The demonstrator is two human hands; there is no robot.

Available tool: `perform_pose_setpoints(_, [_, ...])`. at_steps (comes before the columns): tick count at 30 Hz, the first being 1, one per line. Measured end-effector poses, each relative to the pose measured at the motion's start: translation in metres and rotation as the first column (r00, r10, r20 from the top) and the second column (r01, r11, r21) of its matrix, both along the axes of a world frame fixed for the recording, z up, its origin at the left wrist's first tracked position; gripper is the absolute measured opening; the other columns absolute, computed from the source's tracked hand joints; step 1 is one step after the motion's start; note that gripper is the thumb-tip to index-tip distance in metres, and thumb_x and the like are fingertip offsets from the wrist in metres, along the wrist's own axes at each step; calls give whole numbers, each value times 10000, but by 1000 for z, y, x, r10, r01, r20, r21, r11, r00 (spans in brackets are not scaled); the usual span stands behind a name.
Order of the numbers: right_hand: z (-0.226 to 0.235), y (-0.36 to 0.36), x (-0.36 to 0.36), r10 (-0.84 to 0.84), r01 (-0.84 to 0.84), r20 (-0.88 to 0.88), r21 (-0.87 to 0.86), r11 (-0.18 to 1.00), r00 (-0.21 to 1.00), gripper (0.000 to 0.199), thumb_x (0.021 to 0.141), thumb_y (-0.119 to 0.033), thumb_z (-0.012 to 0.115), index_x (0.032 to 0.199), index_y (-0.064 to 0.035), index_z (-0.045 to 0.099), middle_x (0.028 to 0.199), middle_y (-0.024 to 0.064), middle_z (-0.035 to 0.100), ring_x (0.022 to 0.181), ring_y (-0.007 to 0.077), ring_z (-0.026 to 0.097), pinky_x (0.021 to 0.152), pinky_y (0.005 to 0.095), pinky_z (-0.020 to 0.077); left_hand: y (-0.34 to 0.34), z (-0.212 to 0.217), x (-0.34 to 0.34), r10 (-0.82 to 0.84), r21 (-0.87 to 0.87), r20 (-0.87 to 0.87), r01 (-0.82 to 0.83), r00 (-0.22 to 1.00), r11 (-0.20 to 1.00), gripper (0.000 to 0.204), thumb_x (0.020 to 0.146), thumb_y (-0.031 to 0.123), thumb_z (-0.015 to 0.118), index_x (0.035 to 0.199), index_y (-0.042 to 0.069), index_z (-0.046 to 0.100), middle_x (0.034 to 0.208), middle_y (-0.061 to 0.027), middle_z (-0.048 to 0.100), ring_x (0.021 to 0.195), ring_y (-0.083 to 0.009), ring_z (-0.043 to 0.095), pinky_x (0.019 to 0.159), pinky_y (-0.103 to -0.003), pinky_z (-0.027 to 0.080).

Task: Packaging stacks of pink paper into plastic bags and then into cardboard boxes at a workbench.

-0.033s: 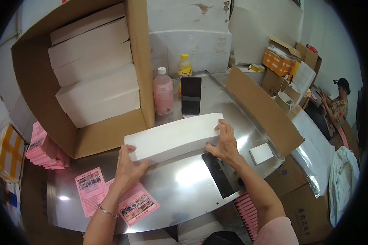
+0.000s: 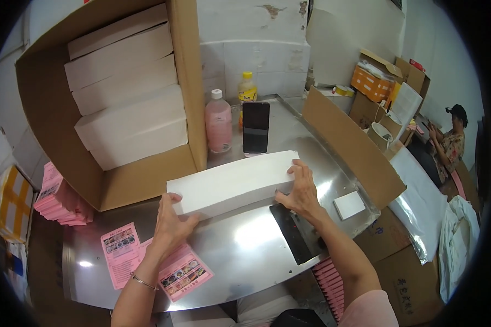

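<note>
A long white block (image 2: 232,182), with fine lines along its edge like stacked sheets, lies across the steel table; I cannot tell whether it is paper or a box. My left hand (image 2: 172,223) grips its left end, thumb at the near side. My right hand (image 2: 300,188) clasps the other end, fingers on top and thumb against the near face. Behind it, a large cardboard carton (image 2: 186,82) stands on its side with several similar white blocks (image 2: 131,128) inside. Pink printed leaflets (image 2: 185,271) lie beside my left forearm.
A bottle of pink liquid (image 2: 219,125), a yellow-capped bottle (image 2: 247,87) and a phone (image 2: 256,128) stand at the back. A black device (image 2: 292,234), a small white stack (image 2: 349,205) and a cardboard flap (image 2: 354,144) are at the right. Pink bundles (image 2: 60,199) sit left; a person (image 2: 450,141) sits far right.
</note>
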State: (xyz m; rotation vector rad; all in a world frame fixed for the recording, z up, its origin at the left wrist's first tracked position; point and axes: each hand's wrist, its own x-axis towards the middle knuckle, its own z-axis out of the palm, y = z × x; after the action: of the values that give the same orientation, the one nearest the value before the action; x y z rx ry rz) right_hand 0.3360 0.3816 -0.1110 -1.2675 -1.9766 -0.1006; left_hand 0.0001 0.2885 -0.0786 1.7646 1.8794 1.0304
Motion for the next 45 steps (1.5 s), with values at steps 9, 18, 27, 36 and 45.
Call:
perform_pose_setpoints(9, [-9,9,0,19,-12,-89,82,997,996,586,599,-161,755,1080,-22,449,1311,283,424,1195,472,442,1001,531,404,0,-2,-3,45,26,107,-48,993,998,803,757,213,797,1375,-6,333,1284,-269,521,1210,-355,530,1028,-380,429])
perform_pose_setpoints(18, [39,15,80,-226,253,733,76,965,642,599,594,-94,712,1169,12,585,1354,247,461,1258,449,439,1067,569,329,-8,15,-14,107,9,160,-109,981,994,996,762,180,795,1501,-35,163,1299,-286,551,1183,-357,586,998,-387,482])
perform_pose_setpoints(27, [6,-4,-45,322,-371,-218,-244,896,921,798,673,-242,796,1341,8,439,1389,314,386,1263,520,431,1072,460,409,8,6,5,-12,24,152,9,988,1000,889,814,155,632,1517,-64,132,1366,-310,490,1257,-374,525,1056,-386,414])
perform_pose_setpoints(36, [-19,-1,-76,156,-160,-135,-17,987,978,617,653,-188,769,1163,-1,478,1319,366,362,1173,543,449,960,538,461,10,-6,4,-16,29,253,9,967,1000,832,819,163,595,1518,-41,191,1447,-292,404,1307,-357,464,1086,-370,372])
perform_pose_setpoints(45, [27,23,22,-378,162,639,371,914,670,538,634,-111,753,1131,-8,576,1328,288,487,1150,475,501,959,618,375,0,14,-17,63,-161,375,-2,925,987,761,858,262,694,1457,-46,341,1283,-215,567,1165,-266,546,987,-319,441])
